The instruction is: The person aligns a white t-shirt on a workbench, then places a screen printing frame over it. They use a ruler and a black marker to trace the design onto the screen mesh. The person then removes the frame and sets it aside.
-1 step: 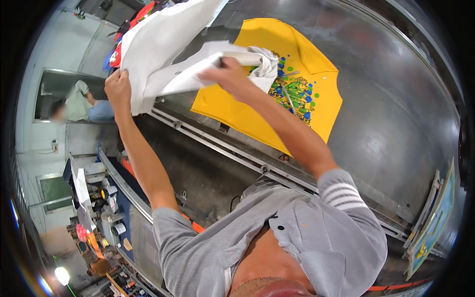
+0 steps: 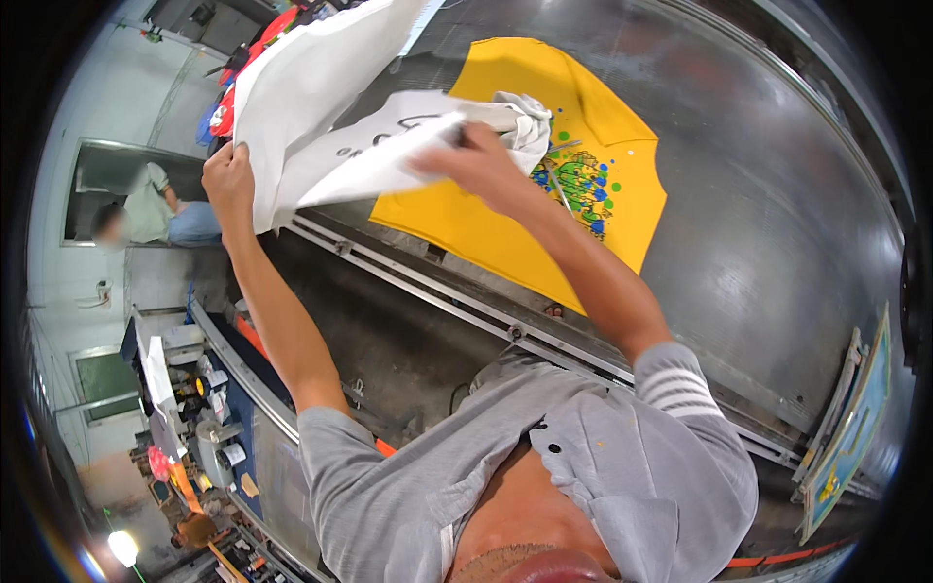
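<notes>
A white fabric piece is raised at the upper left, its near edge gripped in my closed left hand. Black markings show on the white panel that hangs beside it. In front of that panel's right end is my right hand; its fingers are smeared by motion, so their grip cannot be made out. Beyond the right hand, a bunched whitish cloth lies on a yellow fabric piece printed in blue, green and black. A thin metal tool, partly covered, rests on the print.
The yellow fabric lies on a long dark metal table with a rail along its near edge. A framed blue screen leans at the right. Another person is at the far left, near a cluttered bench.
My right hand has shifted slightly right and down. More of the black markings on the white panel now show. The left hand keeps its grip, almost unmoved.
</notes>
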Tool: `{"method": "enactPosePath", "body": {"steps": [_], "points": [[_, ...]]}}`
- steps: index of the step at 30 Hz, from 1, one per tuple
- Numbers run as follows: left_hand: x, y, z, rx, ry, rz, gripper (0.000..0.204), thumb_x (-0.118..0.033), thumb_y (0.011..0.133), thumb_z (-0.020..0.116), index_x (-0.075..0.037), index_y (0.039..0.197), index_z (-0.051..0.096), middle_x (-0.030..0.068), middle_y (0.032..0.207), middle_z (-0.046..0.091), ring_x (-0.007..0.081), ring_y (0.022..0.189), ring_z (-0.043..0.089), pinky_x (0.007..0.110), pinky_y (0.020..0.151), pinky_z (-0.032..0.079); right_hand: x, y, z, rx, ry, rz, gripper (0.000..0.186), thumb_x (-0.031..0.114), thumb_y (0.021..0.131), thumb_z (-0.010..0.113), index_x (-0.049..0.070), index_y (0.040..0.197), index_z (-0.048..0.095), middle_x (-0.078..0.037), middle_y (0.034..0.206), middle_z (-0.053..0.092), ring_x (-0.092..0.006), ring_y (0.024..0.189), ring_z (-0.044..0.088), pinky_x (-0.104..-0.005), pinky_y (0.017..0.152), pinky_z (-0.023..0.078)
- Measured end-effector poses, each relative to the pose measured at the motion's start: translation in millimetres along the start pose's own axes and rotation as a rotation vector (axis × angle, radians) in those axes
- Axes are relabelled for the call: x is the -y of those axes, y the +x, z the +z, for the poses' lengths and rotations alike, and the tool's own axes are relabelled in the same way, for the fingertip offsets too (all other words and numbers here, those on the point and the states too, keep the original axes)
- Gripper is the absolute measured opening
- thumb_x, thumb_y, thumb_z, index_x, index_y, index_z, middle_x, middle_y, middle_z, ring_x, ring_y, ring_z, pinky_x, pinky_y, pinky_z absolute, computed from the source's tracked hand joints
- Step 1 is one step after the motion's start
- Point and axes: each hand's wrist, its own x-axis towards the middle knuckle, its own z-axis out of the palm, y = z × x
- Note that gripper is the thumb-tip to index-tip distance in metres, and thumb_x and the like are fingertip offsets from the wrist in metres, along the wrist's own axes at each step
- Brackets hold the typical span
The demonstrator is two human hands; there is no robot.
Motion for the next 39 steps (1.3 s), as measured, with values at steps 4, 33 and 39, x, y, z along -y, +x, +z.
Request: {"method": "enactPosePath", "body": {"steps": [4, 33, 39], "points": [[-23, -23, 61, 0.16, 0.029, 0.106, 0.027, -0.02, 0.09, 0.056, -0.001, 0.103, 0.069, 0.0239, 0.077, 0.065, 0.031, 0.064, 0.064, 0.04, 0.066, 0.048, 23, -142, -110, 0.103, -0.185, 0.075, 0.04, 0.02, 0.079, 0.079, 0.0, 0.112, 0.068, -0.006, 0.098, 0.072, -0.0139, 0.09, 0.064, -0.0289, 0.083, 0.05], [-104, -343, 164, 1.096, -0.299, -0.758, 0.112, -0.077, 0.076, 0.064, -0.002, 0.152, 0.03, 0.0228, 0.156, 0.027, 0.0475, 0.134, 0.038, 0.064, 0.098, 0.042, 70, -518, -293, -0.186, 0.066, 0.128, 0.025, 0.019, 0.07, 0.079, -0.001, 0.084, 0.071, -0.002, 0.074, 0.064, -0.0098, 0.068, 0.057, -0.0254, 0.058, 0.043], [-200, -454, 152, 1.135, -0.842, -1.101, 0.113, -0.073, 0.078, 0.066, -0.006, 0.156, 0.02, 0.0228, 0.159, 0.018, 0.0442, 0.129, 0.047, 0.06, 0.092, 0.051, 78, -678, -380, -0.612, 0.103, 0.213, 0.028, 0.01, 0.069, 0.078, -0.001, 0.093, 0.068, -0.001, 0.075, 0.063, -0.0092, 0.066, 0.056, -0.026, 0.06, 0.045]]}}
